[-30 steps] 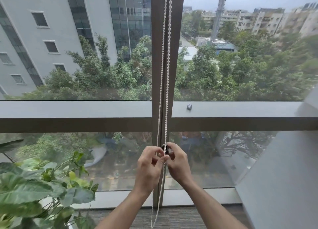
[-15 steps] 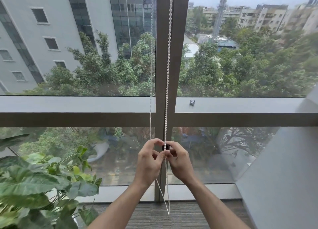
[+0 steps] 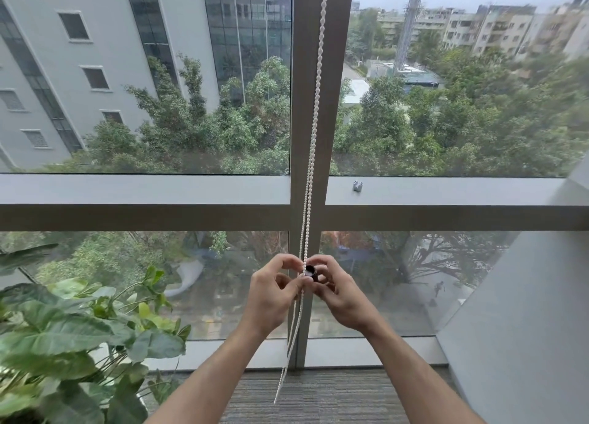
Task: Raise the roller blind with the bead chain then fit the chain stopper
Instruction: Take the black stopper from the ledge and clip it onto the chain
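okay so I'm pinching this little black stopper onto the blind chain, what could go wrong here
The small black stopper sits only in the right hand fingertips, so it could slip to the carpet. The left hand pinches two close strands of the bead chain, so it might clip the wrong strand.

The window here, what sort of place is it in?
Probably an upper-floor office: floor-length glazing in a metal window frame overlooks treetops and other buildings, with grey carpet and a potted plant beside it.
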Action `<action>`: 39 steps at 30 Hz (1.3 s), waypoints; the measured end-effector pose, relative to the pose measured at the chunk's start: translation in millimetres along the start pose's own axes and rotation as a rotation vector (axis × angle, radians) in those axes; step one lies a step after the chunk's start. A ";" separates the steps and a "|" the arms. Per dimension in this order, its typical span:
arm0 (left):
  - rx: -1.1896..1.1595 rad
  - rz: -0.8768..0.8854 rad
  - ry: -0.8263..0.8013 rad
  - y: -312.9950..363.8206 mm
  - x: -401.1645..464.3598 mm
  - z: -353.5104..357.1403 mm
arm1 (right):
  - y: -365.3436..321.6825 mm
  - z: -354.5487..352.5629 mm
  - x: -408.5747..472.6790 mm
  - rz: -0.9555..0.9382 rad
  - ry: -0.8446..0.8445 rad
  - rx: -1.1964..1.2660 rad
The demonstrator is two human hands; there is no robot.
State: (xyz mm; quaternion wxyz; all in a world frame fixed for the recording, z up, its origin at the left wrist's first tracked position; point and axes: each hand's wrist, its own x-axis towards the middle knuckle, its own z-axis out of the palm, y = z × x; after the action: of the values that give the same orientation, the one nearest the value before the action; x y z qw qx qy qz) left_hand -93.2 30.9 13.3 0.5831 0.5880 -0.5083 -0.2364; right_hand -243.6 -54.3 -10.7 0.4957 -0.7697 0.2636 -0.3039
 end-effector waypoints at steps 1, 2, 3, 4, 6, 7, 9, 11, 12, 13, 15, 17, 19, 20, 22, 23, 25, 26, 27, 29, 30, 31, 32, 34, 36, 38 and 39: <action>-0.005 -0.009 0.001 -0.1 0.7 -0.8 | -0.1 -1.4 -0.4 0.021 -0.021 0.047; -0.007 -0.016 0.000 -0.2 1.2 -1.7 | -0.6 -3.2 -0.8 0.037 -0.038 0.087; -0.009 -0.021 -0.005 -0.4 1.4 -2.7 | -1.4 -5.2 -1.3 0.047 -0.053 0.119; -0.016 -0.026 -0.012 -0.3 1.3 -3.9 | -2.5 -7.3 -1.7 0.054 -0.065 0.152; -0.048 -0.034 -0.036 0.4 0.6 -5.8 | -5.1 -11.2 -2.2 0.066 -0.080 0.204; -0.068 -0.037 -0.051 1.2 0.1 -6.2 | -6.4 -12.4 -2.4 0.068 -0.084 0.226; -0.101 -0.041 -0.080 2.9 -0.6 -6.2 | -7.1 -12.7 -3.0 0.067 -0.090 0.275; -0.117 -0.048 -0.105 2.7 -0.8 -5.4 | -7.9 -11.3 -3.1 0.071 -0.082 0.315; -0.126 -0.058 -0.114 2.1 -0.6 -4.9 | -7.9 -10.6 -3.1 0.077 -0.077 0.327; -0.136 -0.070 -0.122 1.6 -0.7 -4.6 | -7.3 -10.2 -3.1 0.083 -0.075 0.332; -0.150 -0.097 -0.138 1.6 -0.2 -5.1 | -7.0 -10.3 -2.7 0.096 -0.073 0.322; -0.144 -0.116 -0.150 2.7 1.6 -7.2 | -6.2 -10.6 -1.5 0.096 -0.073 0.317; -0.133 -0.121 -0.157 2.6 3.7 -9.2 | -6.2 -10.6 -0.3 0.096 -0.085 0.350; -0.126 -0.118 -0.158 2.7 4.5 -9.7 | -6.3 -10.5 0.3 0.101 -0.094 0.380; -0.100 -0.101 -0.150 3.6 4.5 -9.2 | -6.2 -10.1 0.5 0.108 -0.108 0.439; -0.081 -0.085 -0.135 4.2 3.8 -8.5 | -5.9 -9.8 0.5 0.106 -0.112 0.458; -0.046 -0.022 -0.087 4.0 0.7 -6.9 | -4.5 -9.1 0.4 0.093 -0.120 0.491; -0.032 0.025 -0.058 3.6 -1.2 -6.0 | -3.7 -8.9 0.3 0.088 -0.123 0.508; -0.016 0.077 -0.029 3.1 -3.1 -5.1 | -3.1 -8.8 0.4 0.086 -0.125 0.525; 0.035 0.165 0.022 1.7 -5.5 -3.6 | -1.9 -8.6 0.9 0.082 -0.134 0.551; 0.071 0.207 0.041 1.1 -6.0 -3.1 | -1.4 -8.5 1.2 0.080 -0.142 0.558; 0.110 0.257 0.052 0.6 -6.3 -3.0 | -1.1 -8.2 1.4 0.078 -0.149 0.563; 0.143 0.315 0.057 0.2 -6.4 -3.2 | -0.8 -8.0 1.6 0.079 -0.151 0.567; 0.184 0.425 0.052 0.2 -5.7 -4.2 | -0.1 -7.8 1.9 0.083 -0.151 0.579; 0.212 0.491 0.038 0.6 -4.0 -5.6 | 0.8 -7.6 1.8 0.079 -0.164 0.604; 0.239 0.523 0.013 1.2 -2.7 -5.3 | 2.1 -7.3 1.3 0.082 -0.180 0.637; 0.253 0.530 -0.002 1.4 -2.4 -4.8 | 2.7 -7.0 1.2 0.088 -0.180 0.649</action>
State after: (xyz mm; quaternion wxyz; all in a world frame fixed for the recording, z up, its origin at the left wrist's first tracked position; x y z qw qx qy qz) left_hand -90.3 35.4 14.8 0.5462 0.5026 -0.6700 -0.0112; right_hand -248.2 -60.4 -10.7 0.7488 -0.5833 0.1414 -0.2811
